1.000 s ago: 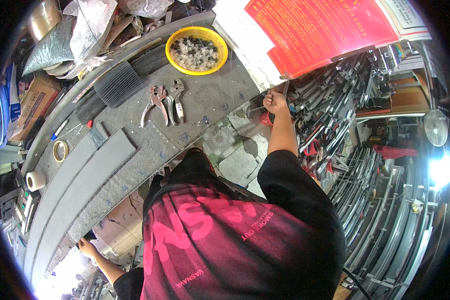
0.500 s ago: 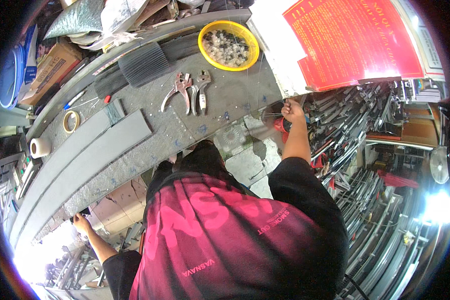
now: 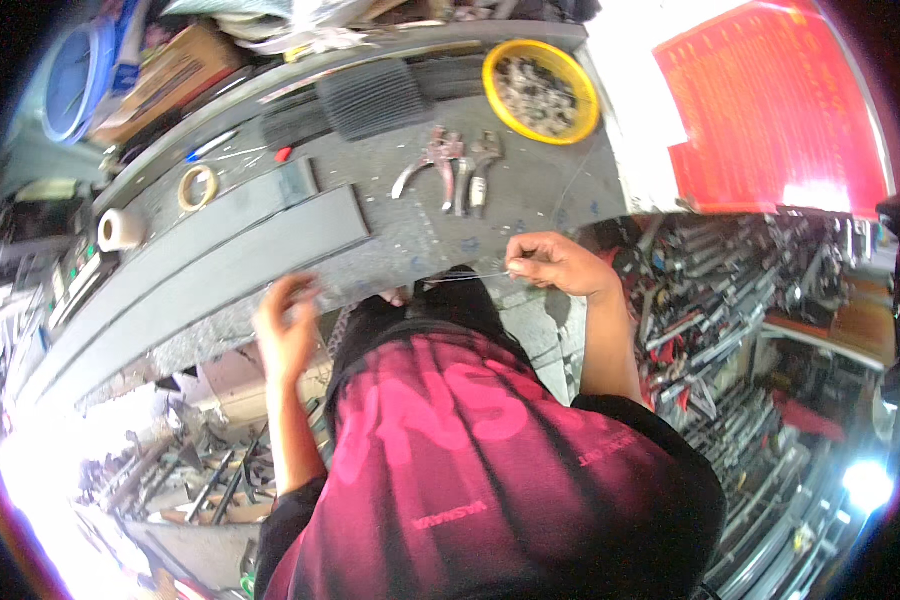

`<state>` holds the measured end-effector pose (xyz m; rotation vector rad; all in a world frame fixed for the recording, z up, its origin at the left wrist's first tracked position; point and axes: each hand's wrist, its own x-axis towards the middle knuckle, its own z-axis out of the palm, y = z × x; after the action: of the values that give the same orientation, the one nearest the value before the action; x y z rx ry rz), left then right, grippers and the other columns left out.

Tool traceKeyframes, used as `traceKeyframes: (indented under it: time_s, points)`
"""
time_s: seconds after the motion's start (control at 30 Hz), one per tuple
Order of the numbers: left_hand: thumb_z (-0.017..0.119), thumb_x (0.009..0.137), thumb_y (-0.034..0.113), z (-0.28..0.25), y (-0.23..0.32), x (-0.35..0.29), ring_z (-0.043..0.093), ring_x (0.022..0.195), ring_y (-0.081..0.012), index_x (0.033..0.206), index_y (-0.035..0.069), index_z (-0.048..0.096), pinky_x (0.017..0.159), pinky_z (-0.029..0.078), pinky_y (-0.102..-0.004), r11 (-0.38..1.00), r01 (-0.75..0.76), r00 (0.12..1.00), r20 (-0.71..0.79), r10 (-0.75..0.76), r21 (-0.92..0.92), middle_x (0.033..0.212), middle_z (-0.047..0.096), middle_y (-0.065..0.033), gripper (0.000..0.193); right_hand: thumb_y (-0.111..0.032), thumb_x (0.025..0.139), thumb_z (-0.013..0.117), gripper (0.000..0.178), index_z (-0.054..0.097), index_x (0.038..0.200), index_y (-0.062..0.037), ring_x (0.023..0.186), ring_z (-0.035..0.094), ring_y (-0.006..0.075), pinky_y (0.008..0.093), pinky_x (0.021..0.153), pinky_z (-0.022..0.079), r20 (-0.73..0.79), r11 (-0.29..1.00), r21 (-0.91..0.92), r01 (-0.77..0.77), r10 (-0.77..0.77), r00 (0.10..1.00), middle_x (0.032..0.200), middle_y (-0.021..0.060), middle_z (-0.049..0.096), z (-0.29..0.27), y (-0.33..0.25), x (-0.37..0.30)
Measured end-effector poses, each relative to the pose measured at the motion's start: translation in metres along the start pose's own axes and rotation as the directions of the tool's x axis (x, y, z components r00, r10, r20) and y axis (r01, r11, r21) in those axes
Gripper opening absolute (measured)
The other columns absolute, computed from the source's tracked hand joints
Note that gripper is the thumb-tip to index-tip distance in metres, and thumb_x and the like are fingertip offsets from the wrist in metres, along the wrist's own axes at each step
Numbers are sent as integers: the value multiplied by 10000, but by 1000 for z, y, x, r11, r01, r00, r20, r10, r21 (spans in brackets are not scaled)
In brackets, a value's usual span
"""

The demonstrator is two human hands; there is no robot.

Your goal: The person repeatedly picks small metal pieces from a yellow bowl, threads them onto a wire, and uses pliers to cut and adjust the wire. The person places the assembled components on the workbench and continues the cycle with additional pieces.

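Observation:
My right hand is in front of the bench's near edge, thumb and fingers pinched on thin pale thread. Strands run left from the pinch, over my dark trousers, and fade from sight. Motion smears my left hand, held near the bench edge beside two long flat grey strips. Its thumb and fingers look apart, and I see nothing between them. Farther back on the bench lie red-handled cutters and another plier-like hand tool.
A yellow basket of small pieces stands at the bench's back right. A tape roll, a white roll and a ribbed dark pad lie leftward. Stacked metal profiles fill the right side; a red sheet hangs above.
Both hands have come inward from far apart. The left moved right and up, the right moved down and left, with thread still pinched. The view has shifted, so the bench appears farther right.

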<state>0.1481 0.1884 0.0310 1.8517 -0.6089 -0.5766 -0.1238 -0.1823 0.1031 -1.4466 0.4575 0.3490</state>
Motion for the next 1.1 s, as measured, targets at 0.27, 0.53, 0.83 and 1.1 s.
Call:
traceKeyframes:
  time_s: [0.27,0.53,0.83,1.1]
  points:
    - [688,956,197,104,130,59,748,1003,-306,1105,-44,659,885,572,-407,976,-190,860,461,216,-103,1050,752,-197,285,-179,1054,656,195,623,1003,6,863,597,118,323,798,503,-80,961,-230,156,-178,981,896,26,655,54,-52,65]
    - [640,991,171,113,105,47,703,787,-145,952,-18,684,640,548,-315,967,-36,833,527,170,-253,870,754,-84,197,-238,1067,615,246,618,1023,5,860,626,181,363,814,515,-18,888,-390,243,-271,962,905,109,677,55,-45,59]
    - [569,947,44,101,73,45,432,800,-76,873,20,536,693,397,-296,925,8,904,399,156,-381,821,443,36,86,-316,1075,616,333,612,1051,16,843,604,235,394,809,507,-75,853,-455,254,-321,944,917,170,633,46,-38,51]
    - [544,962,72,31,66,54,319,654,-37,742,79,421,562,259,-264,891,25,954,278,114,-452,705,377,69,252,-269,1058,648,371,535,856,20,616,452,330,424,615,421,-495,678,-735,-11,-524,693,699,195,473,-11,-2,-15]
